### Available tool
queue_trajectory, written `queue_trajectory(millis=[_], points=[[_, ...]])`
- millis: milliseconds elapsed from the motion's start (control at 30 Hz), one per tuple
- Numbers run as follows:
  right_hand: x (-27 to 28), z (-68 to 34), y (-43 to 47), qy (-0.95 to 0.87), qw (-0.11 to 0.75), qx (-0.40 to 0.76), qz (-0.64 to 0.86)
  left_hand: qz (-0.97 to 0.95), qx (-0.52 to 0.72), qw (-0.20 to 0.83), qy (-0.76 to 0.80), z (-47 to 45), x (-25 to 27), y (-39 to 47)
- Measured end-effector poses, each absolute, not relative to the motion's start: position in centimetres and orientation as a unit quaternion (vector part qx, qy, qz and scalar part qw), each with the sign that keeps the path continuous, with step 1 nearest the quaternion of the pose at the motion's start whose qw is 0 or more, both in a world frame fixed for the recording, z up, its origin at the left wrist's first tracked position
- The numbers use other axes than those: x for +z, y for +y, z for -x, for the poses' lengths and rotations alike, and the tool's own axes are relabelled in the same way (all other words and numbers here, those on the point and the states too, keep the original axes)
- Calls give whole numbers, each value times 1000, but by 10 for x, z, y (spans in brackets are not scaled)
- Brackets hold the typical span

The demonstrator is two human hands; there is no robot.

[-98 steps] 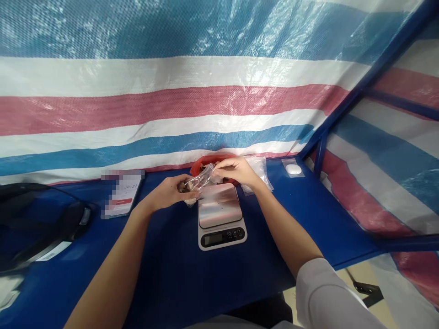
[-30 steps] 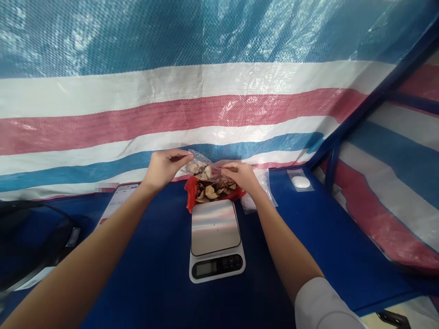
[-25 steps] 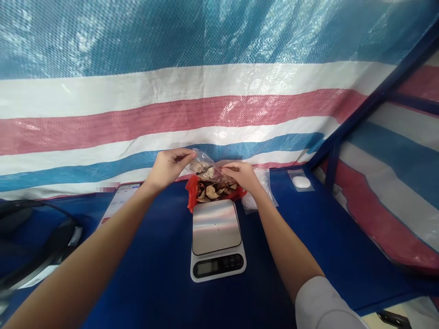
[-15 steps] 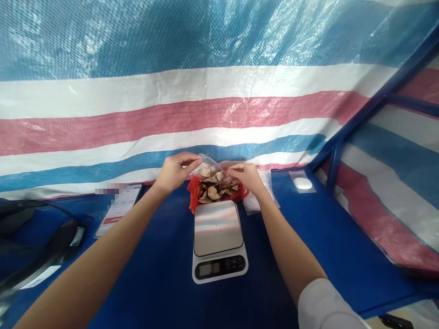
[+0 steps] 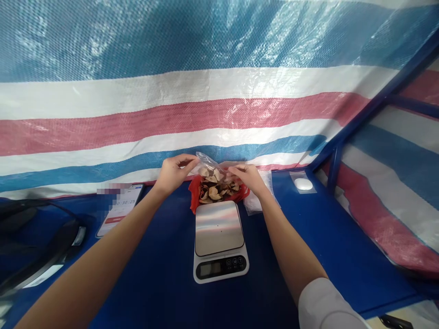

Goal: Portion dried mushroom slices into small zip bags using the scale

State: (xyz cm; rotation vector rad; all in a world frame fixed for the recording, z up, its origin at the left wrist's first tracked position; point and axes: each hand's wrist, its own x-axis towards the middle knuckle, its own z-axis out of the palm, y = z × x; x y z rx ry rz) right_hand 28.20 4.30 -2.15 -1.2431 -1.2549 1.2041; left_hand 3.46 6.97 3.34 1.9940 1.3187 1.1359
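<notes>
the left hand (image 5: 178,171) pinches one end of a clear bag (image 5: 208,161), fingertips together; the right hand (image 5: 247,176), fingers drawn in, grips its other side. i see it tilted above a red bag (image 5: 195,194) of dried slices (image 5: 215,193) near the far edge of the tabletop (image 5: 308,237), just beyond the scale (image 5: 219,240).

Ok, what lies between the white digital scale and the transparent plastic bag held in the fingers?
In the head view, an open red plastic bag of curled brown-and-cream pieces lies between the scale and the transparent bag.
</notes>
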Motion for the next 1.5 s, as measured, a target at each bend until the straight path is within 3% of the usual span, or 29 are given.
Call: queue_trajectory(millis=[600, 1167, 1500], points=[[-18, -284, 44, -462, 529, 518, 488, -722, 453, 267, 450, -52, 41, 62], [-22, -272, 41, -552, 457, 464, 521, -708, 445, 250, 488, -32, 37, 58], [-26, -276, 45, -515, 512, 506, 465, -682, 475, 248, 497, -31, 40, 60]])
